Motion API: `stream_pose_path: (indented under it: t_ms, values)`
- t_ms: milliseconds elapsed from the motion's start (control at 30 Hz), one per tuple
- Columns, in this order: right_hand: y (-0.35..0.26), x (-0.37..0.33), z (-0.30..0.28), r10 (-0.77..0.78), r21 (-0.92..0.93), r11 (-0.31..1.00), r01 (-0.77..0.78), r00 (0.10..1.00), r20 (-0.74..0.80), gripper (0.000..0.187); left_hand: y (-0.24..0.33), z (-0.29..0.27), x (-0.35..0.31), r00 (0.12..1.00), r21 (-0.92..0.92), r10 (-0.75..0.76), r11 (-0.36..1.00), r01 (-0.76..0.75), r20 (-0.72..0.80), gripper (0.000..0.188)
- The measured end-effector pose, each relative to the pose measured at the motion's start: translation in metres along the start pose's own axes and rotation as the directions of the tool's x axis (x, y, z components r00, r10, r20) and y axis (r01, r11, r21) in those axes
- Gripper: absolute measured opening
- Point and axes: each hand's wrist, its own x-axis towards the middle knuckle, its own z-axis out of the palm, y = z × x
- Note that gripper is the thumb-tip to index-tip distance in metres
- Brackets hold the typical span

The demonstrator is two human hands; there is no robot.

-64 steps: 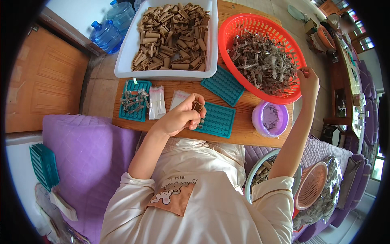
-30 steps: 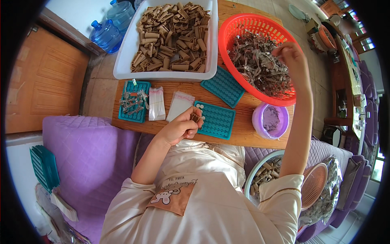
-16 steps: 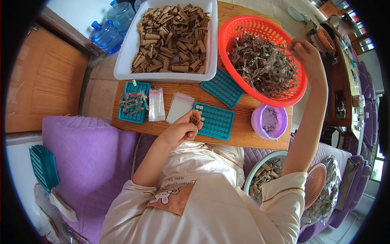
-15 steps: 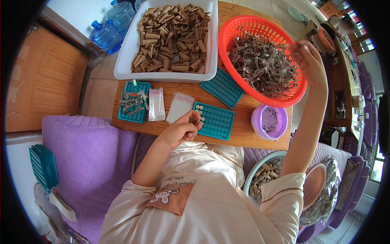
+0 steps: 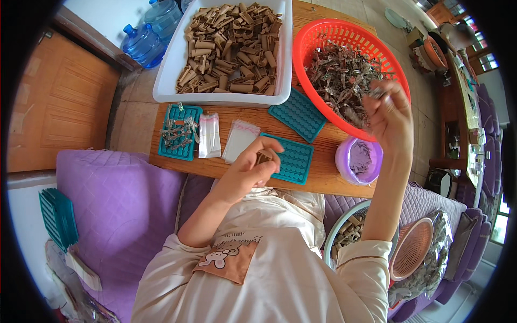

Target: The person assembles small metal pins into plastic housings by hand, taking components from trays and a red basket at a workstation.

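Observation:
In front of the table's near edge, my left hand (image 5: 245,171) is closed round a small brown curled piece (image 5: 263,158), close to a teal moulded tray (image 5: 293,159). My right hand (image 5: 392,116), a little blurred, is over the near right side of a red plastic basket (image 5: 315,102). Its fingertips pinch a grey-brown dried strip (image 5: 377,93). A heap of similar dried strips (image 5: 342,72) fills the basket. Below that hand stands a purple tub (image 5: 375,171) with grey bits inside.
A white bin (image 5: 226,98) of brown curled pieces takes up the far table. Nearer lie another teal tray (image 5: 298,116), clear plastic sleeves (image 5: 210,134) and a teal tray holding strips (image 5: 180,153). A pale basket (image 5: 336,229) sits beside my right side. A person (image 5: 458,37) is far right.
My right hand has come left and nearer from the basket's right rim, now with a strip in its fingertips. The left hand has risen slightly, moved right and turned, still holding the brown piece.

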Motion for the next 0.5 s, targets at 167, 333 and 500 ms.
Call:
stream_pose_path:
  t_ms: [167, 333, 500]
  values:
    - [0.02, -0.042, 0.048, -0.116, -0.655, 0.725, 0.213, 0.975, 0.189, 0.014, 0.019, 0.034, -0.003, 0.98, 0.358, 0.197, 0.918, -0.173, -0.033, 0.039]
    - [0.03, -0.07, 0.067, -0.271, -0.775, 0.363, 0.516, 0.855, 0.442, 0.019, 0.008, 0.048, -0.008, 0.962, 0.424, 0.248, 0.888, -0.178, -0.117, 0.035]
    - [0.043, -0.087, 0.069, -0.352, -0.726, 0.392, 0.565, 0.821, 0.449, 0.02, -0.004, 0.047, -0.017, 0.928, 0.452, 0.333, 0.863, -0.227, -0.169, 0.021]
